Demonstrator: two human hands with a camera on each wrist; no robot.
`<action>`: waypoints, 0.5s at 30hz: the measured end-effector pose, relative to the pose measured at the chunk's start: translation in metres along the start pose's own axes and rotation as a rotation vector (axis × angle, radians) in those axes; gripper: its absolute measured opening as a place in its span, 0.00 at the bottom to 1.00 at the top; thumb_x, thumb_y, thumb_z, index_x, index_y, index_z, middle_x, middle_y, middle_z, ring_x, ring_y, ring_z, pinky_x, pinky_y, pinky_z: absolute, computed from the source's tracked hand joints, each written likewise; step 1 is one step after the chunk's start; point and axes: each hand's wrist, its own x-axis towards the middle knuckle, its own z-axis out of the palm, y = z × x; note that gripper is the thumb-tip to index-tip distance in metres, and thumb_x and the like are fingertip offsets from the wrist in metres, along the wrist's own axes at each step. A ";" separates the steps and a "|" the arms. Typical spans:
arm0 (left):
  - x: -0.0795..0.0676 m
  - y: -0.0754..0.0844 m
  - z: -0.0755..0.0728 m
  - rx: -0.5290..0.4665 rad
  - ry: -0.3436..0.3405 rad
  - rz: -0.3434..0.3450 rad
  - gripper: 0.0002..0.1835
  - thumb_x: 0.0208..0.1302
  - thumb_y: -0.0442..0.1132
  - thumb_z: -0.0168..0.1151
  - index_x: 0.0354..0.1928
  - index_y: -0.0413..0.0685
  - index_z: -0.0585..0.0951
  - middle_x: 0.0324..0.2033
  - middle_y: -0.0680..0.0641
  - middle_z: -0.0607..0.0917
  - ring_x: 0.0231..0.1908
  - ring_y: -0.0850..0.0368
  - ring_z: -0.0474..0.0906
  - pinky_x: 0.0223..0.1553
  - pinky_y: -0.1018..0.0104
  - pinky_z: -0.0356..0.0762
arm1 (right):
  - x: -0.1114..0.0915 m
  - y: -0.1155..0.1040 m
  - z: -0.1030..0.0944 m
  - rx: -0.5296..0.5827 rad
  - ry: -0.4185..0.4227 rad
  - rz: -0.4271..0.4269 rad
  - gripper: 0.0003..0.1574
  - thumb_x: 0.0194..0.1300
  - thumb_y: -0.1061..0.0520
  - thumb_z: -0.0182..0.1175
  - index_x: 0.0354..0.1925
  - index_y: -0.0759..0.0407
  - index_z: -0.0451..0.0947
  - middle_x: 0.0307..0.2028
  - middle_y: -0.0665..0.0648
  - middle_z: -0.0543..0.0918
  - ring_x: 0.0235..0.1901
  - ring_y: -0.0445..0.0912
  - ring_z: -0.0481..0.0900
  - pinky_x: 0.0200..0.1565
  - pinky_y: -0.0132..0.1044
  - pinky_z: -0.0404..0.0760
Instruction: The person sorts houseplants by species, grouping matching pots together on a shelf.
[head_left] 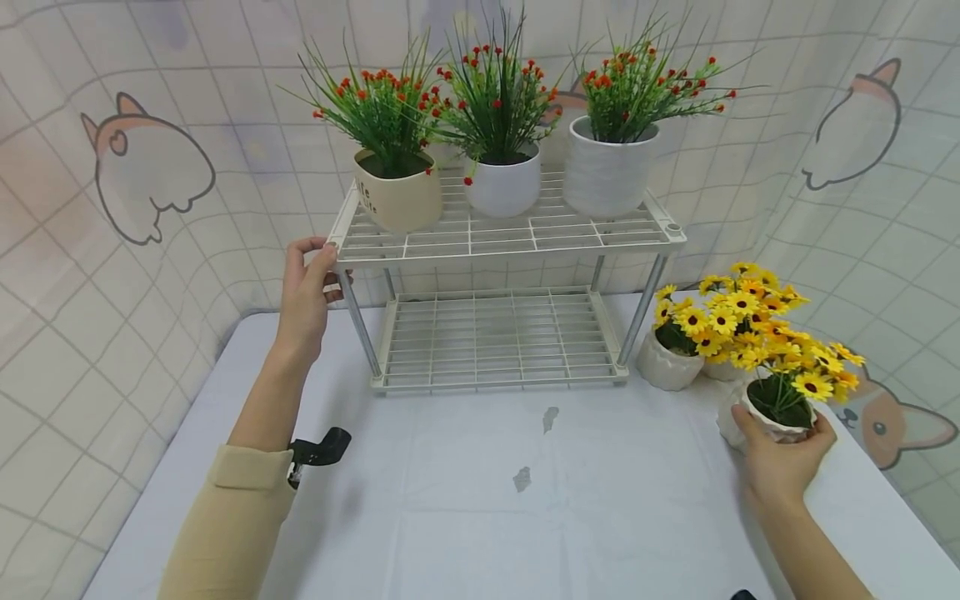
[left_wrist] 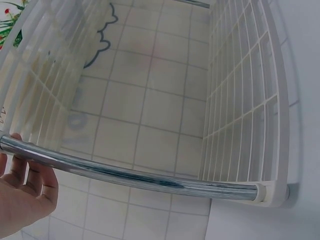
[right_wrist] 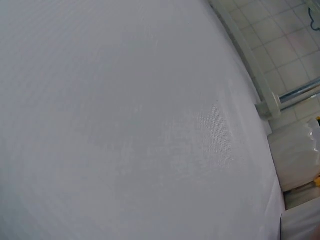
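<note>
At the upper left corner of a white two-tier wire rack (head_left: 510,385), my left hand (head_left: 302,292) grips the frame, its thumb on the top corner. In the left wrist view, the curled fingers (left_wrist: 34,180) are at the upper end of the rack's metal leg (left_wrist: 125,174). On the right side of the table, my right hand (head_left: 783,467) holds a white flower pot (head_left: 729,423) of yellow daisy-like flowers (head_left: 813,383), with fingers and thumb around its sides. Part of this pot is hidden by the hand.
Three pots of red-flowered grass stand on the top tier: a cream pot (head_left: 401,196), a white pot (head_left: 504,185) and a ribbed white pot (head_left: 609,175). Two more yellow-flowered pots, one a white pot (head_left: 667,365), stand beside the rack's right leg (head_left: 643,308). A tile-patterned curtain (head_left: 247,167) hangs behind.
</note>
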 end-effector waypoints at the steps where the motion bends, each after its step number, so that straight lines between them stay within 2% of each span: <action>1: 0.000 0.000 0.000 0.001 0.000 -0.001 0.17 0.80 0.52 0.47 0.63 0.55 0.64 0.43 0.46 0.78 0.43 0.55 0.73 0.47 0.59 0.66 | 0.000 0.000 0.000 -0.005 0.002 0.001 0.61 0.63 0.54 0.73 0.77 0.45 0.40 0.79 0.53 0.46 0.76 0.39 0.46 0.71 0.26 0.45; 9: 0.000 -0.001 0.000 0.003 0.004 0.004 0.17 0.80 0.52 0.47 0.63 0.56 0.64 0.42 0.45 0.77 0.43 0.55 0.73 0.46 0.59 0.67 | 0.000 0.001 0.001 0.010 0.022 0.012 0.63 0.61 0.56 0.75 0.76 0.46 0.41 0.79 0.54 0.45 0.76 0.39 0.47 0.70 0.25 0.49; 15: 0.000 0.000 0.000 0.004 0.007 0.001 0.17 0.80 0.52 0.47 0.63 0.55 0.64 0.41 0.46 0.77 0.43 0.55 0.73 0.46 0.59 0.67 | -0.011 0.003 0.005 0.000 0.025 0.031 0.64 0.60 0.54 0.76 0.76 0.46 0.40 0.79 0.52 0.45 0.76 0.38 0.45 0.71 0.27 0.48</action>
